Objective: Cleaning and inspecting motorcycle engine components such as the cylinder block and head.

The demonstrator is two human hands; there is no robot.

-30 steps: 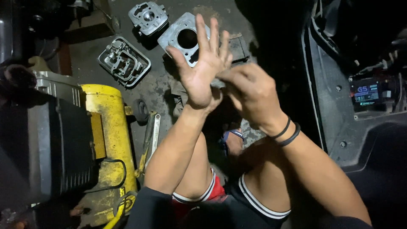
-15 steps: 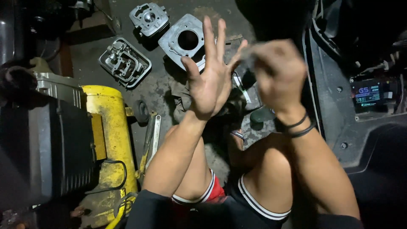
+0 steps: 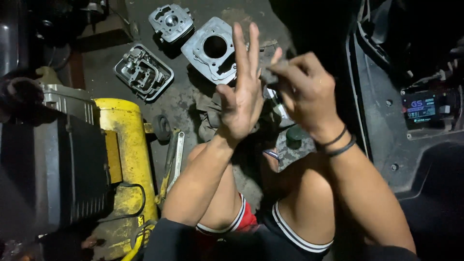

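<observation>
My left hand is raised with the palm up and its fingers spread straight, holding nothing. My right hand is next to it with the fingers curled, pinching a small dark piece against the left fingertips; what the piece is I cannot tell. Two dark bands circle my right wrist. Behind the hands a grey engine cylinder block with a round bore lies on the floor. My bare knees are below the hands.
A cylinder head and a metal cover lie on the concrete floor at the upper left. A yellow compressor tank and a black motor housing stand at the left, wrenches beside them. A dark scooter body with a lit display fills the right.
My right hand lifted off the left palm and moved up and right to the left fingertips. The left hand stayed raised with fingers spread.
</observation>
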